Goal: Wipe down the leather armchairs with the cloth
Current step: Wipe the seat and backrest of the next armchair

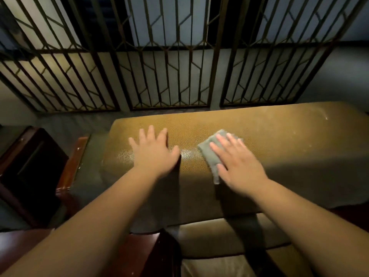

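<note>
At the far left of the frame stands a dark reddish wooden side cabinet (30, 162), just beside the glossy red-brown wooden armrest (73, 162) of the tan leather armchair (269, 134); the chair's padded backrest top runs across the middle of the frame, with a metal window grille (169, 56) close behind it along the upper half. The left hand (154, 150) lies flat on the backrest top, left of centre, fingers straight and spread, grasping nothing; it looks to be steadying the body. Right of it, the small grey-green folded cloth (209, 152) lies on the same leather, pinned under the right hand (237, 162), whose straight fingers press it down rather than curl round it. The cloth looks soft, light and limp, likely to bunch or slide out on grained leather; a flat palm over its middle should hold it best. To the right the backrest shows pale dusty smears and open room for long strokes; the rear edge drops off near the grille, so strokes should stop short there.
</note>
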Demonstrator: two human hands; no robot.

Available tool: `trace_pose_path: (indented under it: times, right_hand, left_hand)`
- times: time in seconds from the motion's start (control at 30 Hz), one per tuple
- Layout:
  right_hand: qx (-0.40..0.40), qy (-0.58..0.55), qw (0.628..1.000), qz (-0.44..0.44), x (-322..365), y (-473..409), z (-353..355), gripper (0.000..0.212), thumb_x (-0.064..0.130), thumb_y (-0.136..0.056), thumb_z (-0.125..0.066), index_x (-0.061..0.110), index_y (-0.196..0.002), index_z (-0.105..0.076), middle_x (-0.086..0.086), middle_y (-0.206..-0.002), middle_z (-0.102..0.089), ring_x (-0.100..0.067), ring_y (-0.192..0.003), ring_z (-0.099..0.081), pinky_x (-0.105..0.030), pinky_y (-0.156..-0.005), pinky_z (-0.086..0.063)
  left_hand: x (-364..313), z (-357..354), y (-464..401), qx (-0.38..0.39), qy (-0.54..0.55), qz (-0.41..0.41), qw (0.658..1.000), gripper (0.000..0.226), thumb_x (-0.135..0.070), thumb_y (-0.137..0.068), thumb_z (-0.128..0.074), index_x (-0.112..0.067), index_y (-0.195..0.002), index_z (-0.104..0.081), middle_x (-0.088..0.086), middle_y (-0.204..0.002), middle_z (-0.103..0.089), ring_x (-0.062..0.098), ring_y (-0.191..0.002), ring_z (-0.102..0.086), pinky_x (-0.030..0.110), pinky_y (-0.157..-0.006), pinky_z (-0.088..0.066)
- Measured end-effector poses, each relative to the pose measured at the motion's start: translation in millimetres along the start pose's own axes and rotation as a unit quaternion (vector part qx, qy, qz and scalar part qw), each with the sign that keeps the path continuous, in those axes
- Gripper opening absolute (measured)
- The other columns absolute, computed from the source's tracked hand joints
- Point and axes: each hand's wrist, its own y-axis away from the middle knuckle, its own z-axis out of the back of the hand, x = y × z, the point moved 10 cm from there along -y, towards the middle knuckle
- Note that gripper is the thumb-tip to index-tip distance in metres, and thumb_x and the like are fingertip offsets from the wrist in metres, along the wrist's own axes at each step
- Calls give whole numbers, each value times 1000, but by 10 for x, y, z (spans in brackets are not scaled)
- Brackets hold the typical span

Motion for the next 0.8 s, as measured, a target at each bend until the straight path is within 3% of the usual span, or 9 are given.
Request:
trace_pose_path:
  times: [0.07,0.17,0.23,0.33,0.4,0.47,0.53,0.63,0.8]
  right_hand:
    - [-12,-11,993,-121,-712,168,45,70,41,-93,-34,18,-159,-38,-12,-167,-33,-37,-157,-21,-54,-128,-16]
    - [-27,-38,962,-270,-1109,292,143,69,37,-93,-28,11,-157,-40,-16,-168,-28,-41,-157,-13,-58,-128,-12]
    - [-41,-47,964,-259,-703,156,143,71,37,-93,-28,7,-156,-39,-19,-168,-26,-40,-159,-9,-57,-129,-10]
    - [-43,-67,992,-93,164,-25,32,72,46,-95,-36,6,-155,-42,-17,-167,-30,-36,-159,-17,-56,-128,-17]
    - [-26,-68,997,-29,142,-69,11,66,49,-97,-41,10,-150,-50,-13,-165,-37,-34,-157,-25,-54,-127,-22]
    - [-33,-59,995,-70,-386,-102,40,60,45,-100,-36,11,-146,-55,-13,-162,-43,-35,-154,-31,-52,-126,-24]
    - [-20,-52,978,-199,-1087,-70,96,63,44,-100,-26,11,-146,-52,-14,-160,-43,-35,-153,-31,-52,-127,-22]
    - [38,-48,954,-293,-1236,-204,80,74,47,-97,-11,14,-160,-31,-19,-168,-26,-39,-157,-17,-54,-129,-12]
    - [55,-51,997,4,122,-468,52,68,45,-100,-22,20,-163,-30,-15,-169,-27,-37,-157,-22,-53,-127,-22]
  left_hand:
    - [-511,-62,3,-7,-14,-74,997,76,-69,-95,-31,-36,-164,-25,5,-175,-18,34,-161,-11,68,-125,-7]
    - [-662,-73,-25,-66,-23,-70,995,76,-66,-93,-25,-36,-161,-37,1,-171,-32,28,-159,-24,57,-128,-14]
    - [-640,-85,-22,-108,-23,-75,991,73,-62,-92,-29,-32,-156,-48,0,-165,-43,25,-153,-36,50,-126,-22]
    - [-645,-108,-28,-134,-16,-91,987,70,-57,-91,-36,-27,-151,-55,3,-160,-51,27,-147,-44,49,-122,-27]
    - [-656,-95,-14,-147,-18,-94,985,69,-55,-91,-38,-26,-150,-57,4,-158,-52,28,-146,-46,49,-121,-29]
    - [-666,-72,-10,-158,-9,-100,982,68,-54,-90,-39,-24,-148,-60,5,-156,-55,29,-145,-48,49,-121,-31]
    - [-660,-63,-2,-171,10,-105,980,67,-52,-89,-42,-22,-145,-63,6,-154,-57,30,-143,-50,50,-120,-33]
    - [-665,-71,-18,-177,17,-107,978,66,-51,-89,-44,-21,-144,-63,7,-153,-57,31,-143,-50,51,-120,-33]
    - [-652,-83,-10,-172,22,-105,979,65,-49,-87,-46,-20,-143,-65,7,-153,-58,32,-142,-51,50,-119,-32]
